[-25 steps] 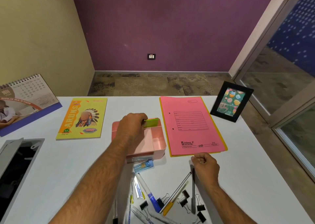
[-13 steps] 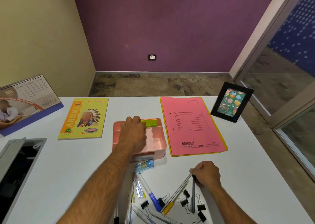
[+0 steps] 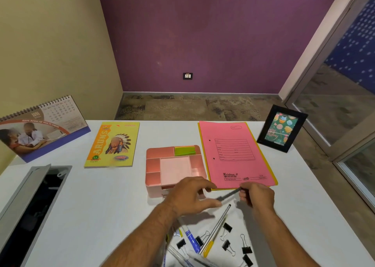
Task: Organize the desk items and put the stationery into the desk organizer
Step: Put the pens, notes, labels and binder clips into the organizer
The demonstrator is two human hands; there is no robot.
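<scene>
Just ahead of my right hand (image 3: 256, 195), between it and my left hand (image 3: 189, 195), a dark grey pen (image 3: 228, 195) hangs above the white desk (image 3: 97, 205). My right thumb and fingertips pinch its upper end; the barrel is blurred, so I cannot make out a cap or a clip. My left hand is spread and relaxed, fingers reaching toward the pen's lower end, and I cannot tell whether they touch it.

The pen looks light, stiff and smooth, so a two-finger pinch near one end should hold it, though a slick barrel could swivel in so short a grip. Taking it nearer the middle would steady it better. Its long axis runs on a slant: the high end at my right fingers, the low end pointing down and toward my left hand.

Beyond my left hand sits the pink desk organizer (image 3: 154, 165), with green sticky notes (image 3: 184, 151) in a far compartment. Just beyond my right hand lies the pink file folder (image 3: 233, 155), and past that a black picture frame (image 3: 282, 128) stands upright.

Nearer to me than both hands, loose stationery lies on the desk: a silver pen (image 3: 220, 223) running from near my right hand back toward me, a blue marker (image 3: 190, 239) and a yellow-tipped pen (image 3: 209, 246) beside it, and black binder clips (image 3: 227, 245) scattered around them.

Far off beyond my left arm lie a yellow notebook (image 3: 112, 145) and a desk calendar (image 3: 42, 128).
</scene>
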